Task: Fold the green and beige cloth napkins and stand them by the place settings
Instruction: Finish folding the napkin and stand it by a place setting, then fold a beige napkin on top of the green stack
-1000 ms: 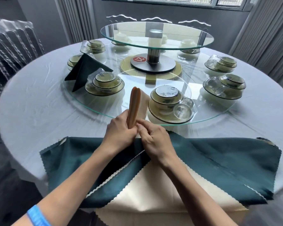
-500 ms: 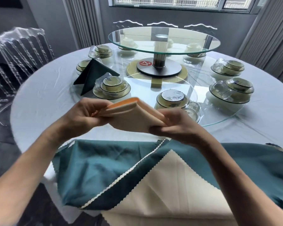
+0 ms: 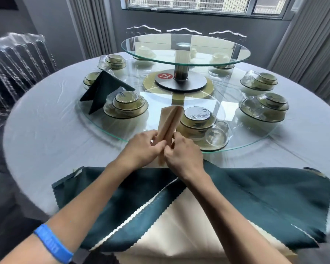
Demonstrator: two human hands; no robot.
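Both hands, left hand [image 3: 141,147] and right hand [image 3: 183,155], have their grip pinched on one folded beige napkin [image 3: 169,121], propped upright at the glass turntable's [image 3: 107,128] near edge. One green napkin [image 3: 101,90] stands folded already. Flat napkins [image 3: 265,197] are piled on the surface; can't count those.

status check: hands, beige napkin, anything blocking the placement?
Left hand and right hand both pinch the folded beige napkin, upright at the glass turntable edge. Wrapped bowl set close on its right.
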